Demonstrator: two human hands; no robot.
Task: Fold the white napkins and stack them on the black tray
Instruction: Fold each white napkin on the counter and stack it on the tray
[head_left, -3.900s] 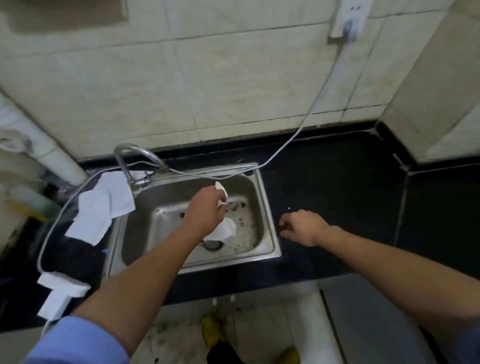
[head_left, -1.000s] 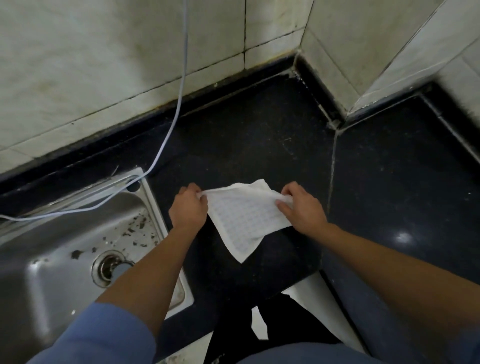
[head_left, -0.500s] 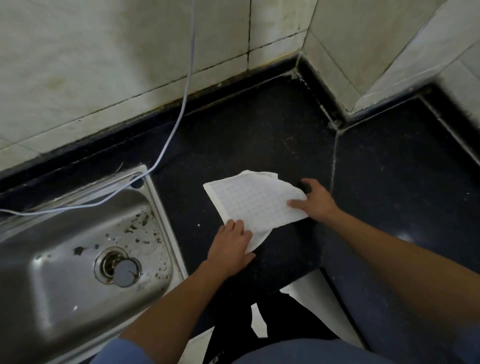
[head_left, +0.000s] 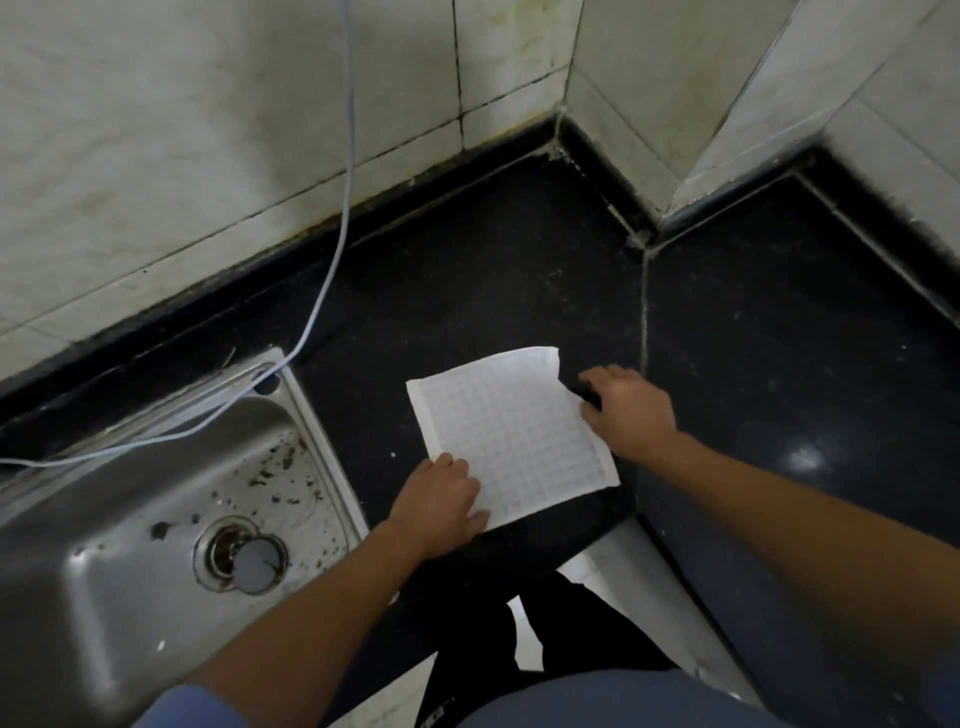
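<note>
Napkin (head_left: 511, 434): spread flat on the black table (head_left: 753, 364), right of the sink (head_left: 130, 519).
Left hand (head_left: 441, 501): fingers flat, pressing its near-left corner.
Right hand (head_left: 626, 410): fingers extended, pressing the right edge.

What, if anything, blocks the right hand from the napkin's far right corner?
Likely yes: nothing blocks it. The right hand sits at the right edge of the napkin, beside that corner; the left hand presses the near-left corner.
</note>
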